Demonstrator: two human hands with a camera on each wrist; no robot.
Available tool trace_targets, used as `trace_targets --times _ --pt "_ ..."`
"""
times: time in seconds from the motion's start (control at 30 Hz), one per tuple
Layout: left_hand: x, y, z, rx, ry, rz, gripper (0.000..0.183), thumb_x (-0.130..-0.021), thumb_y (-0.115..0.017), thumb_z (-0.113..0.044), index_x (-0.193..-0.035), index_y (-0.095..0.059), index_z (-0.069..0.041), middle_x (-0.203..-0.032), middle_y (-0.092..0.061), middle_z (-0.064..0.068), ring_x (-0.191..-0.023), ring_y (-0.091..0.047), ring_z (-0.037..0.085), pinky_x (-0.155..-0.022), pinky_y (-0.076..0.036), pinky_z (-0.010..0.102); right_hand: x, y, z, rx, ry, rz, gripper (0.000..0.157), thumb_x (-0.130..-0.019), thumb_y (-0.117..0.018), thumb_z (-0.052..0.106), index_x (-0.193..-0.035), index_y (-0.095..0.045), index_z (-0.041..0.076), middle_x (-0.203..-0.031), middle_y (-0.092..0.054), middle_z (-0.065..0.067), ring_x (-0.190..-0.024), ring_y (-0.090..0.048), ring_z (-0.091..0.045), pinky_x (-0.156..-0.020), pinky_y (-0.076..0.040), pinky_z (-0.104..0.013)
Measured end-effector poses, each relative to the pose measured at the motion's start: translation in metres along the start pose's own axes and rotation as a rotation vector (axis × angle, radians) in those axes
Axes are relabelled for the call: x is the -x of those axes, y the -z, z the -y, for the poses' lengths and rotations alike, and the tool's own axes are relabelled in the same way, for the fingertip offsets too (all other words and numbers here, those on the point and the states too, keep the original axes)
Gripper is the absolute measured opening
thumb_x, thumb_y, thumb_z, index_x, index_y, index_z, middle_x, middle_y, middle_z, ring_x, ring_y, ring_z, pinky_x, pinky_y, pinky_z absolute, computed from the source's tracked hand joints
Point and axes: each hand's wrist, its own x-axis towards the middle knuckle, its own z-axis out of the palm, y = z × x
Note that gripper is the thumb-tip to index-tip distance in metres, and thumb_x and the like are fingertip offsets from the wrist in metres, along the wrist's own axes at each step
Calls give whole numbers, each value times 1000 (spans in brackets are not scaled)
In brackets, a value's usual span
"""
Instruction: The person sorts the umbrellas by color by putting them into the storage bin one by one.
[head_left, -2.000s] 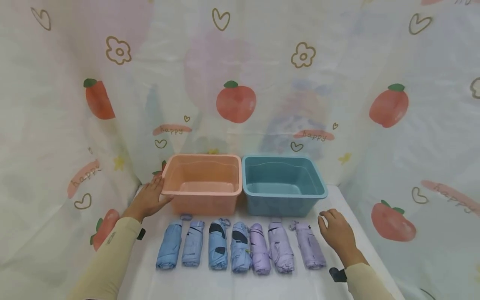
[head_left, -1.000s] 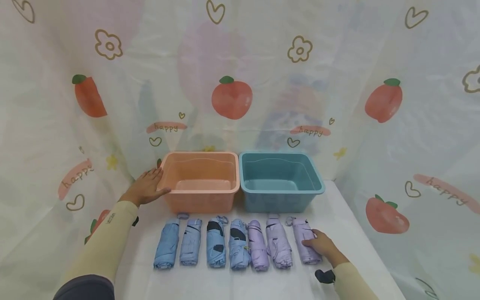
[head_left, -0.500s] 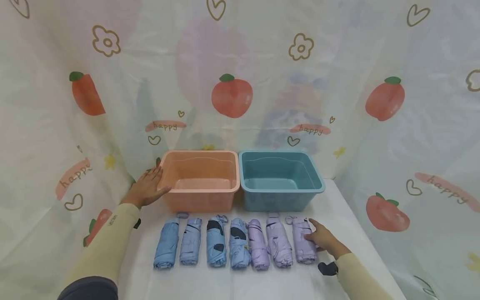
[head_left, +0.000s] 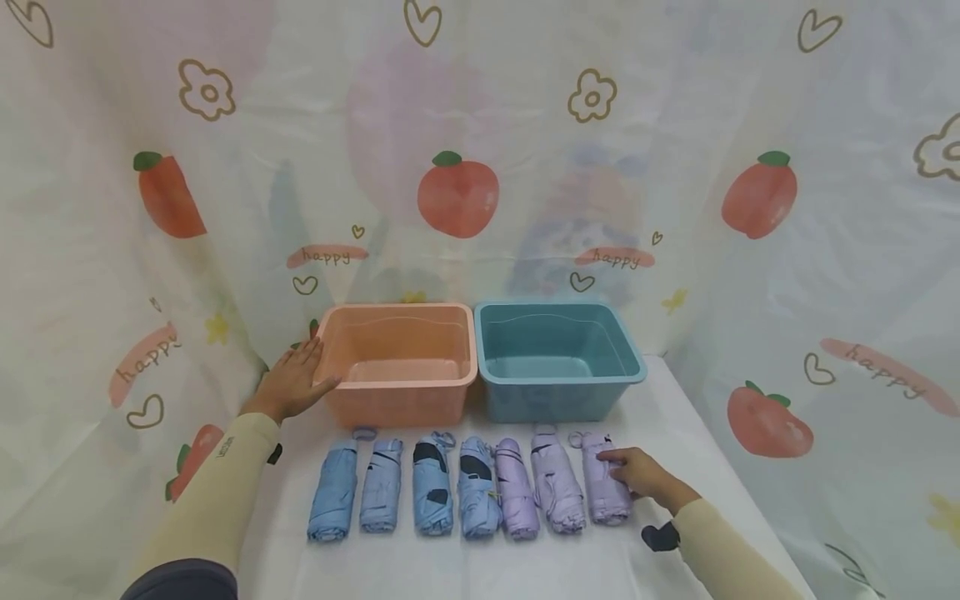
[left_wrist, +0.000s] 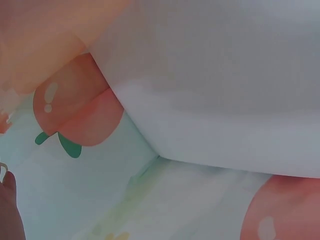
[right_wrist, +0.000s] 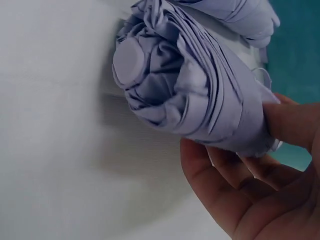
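Note:
My right hand grips the rightmost lilac folded umbrella, coming at it from its right side. In the right wrist view, the thumb lies on one side of this umbrella and the curled fingers on the other. On the left, my left hand rests with extended fingers against the left side of the orange basin. Only a sliver of a finger shows in the left wrist view. A second lilac umbrella lies just left of the gripped one.
Further left in the row lie a slim lilac umbrella and several blue umbrellas, among them one at the far left. Behind the row, a teal basin stands against the orange one. A printed curtain surrounds the white table.
My right hand has moved left from beside the row onto the rightmost lilac umbrella and grips it. That umbrella has shifted slightly left and turned straighter. My left hand stays at the orange basin.

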Motion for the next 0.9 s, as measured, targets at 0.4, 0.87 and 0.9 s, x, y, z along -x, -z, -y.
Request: trace_targets --times 0.4,0.87,0.9 --pt "-2 -3 2 9 1 -27 92 -97 -39 -62 -151 -17 10 -158 -16 24 -144 -15 39 -115 -11 54 19 28 19 68 103 2 39 -91 -56 -4 -129 -62 1 -137 -43 -35 -100 -57 -31 -66 -57 -45" --pt "-1 -2 2 17 7 -14 91 -97 -43 -58 -151 -16 9 -158 -16 24 -144 -15 39 -115 -9 54 62 104 93 190 349 -39 39 -95 -56 1 -133 -58 -1 -129 -47 -31 -94 -59 -31 -68 -55 -39" --pt "-1 -2 1 15 9 -14 92 -96 -42 -59 -151 -16 9 -158 -16 23 -145 -14 38 -115 -9 53 61 109 98 216 371 -54 39 -95 -56 1 -134 -58 0 -129 -47 -31 -95 -58 -32 -69 -55 -40"
